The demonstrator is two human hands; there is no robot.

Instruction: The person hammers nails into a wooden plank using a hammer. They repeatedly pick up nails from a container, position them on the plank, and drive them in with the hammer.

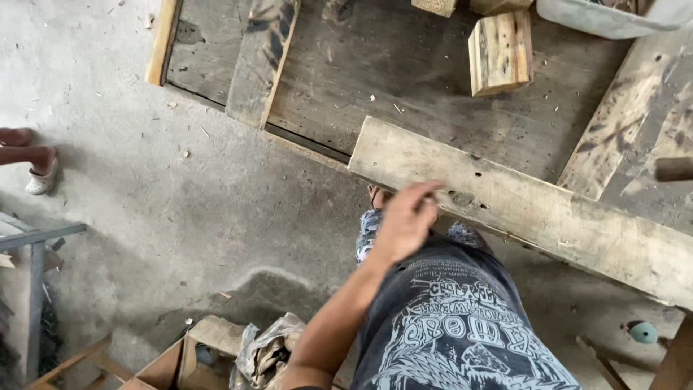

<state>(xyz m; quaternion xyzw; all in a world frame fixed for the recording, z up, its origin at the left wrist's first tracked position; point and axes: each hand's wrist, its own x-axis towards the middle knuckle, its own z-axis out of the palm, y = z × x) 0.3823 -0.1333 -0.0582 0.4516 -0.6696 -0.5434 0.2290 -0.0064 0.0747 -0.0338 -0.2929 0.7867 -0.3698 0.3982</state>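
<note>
My left hand (pixel 406 220) reaches toward the near edge of the pale wooden plank (pixel 520 209) on the workbench, fingers loosely spread, gripping nothing; my right hand is out of view. I judge this a reach; next comes a firm grip. A crumpled plastic bag (pixel 267 350) sits in a wooden crate (pixel 180 357), near left.

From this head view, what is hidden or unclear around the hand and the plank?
- Left hand: motion-blurred; whether it touches the plank is unclear.
- Right hand: out of view.
- Brown handle-like object: cut off by right edge.
- Grey tub: cut off by top edge.
- Feet: hidden by the shirt.
</note>
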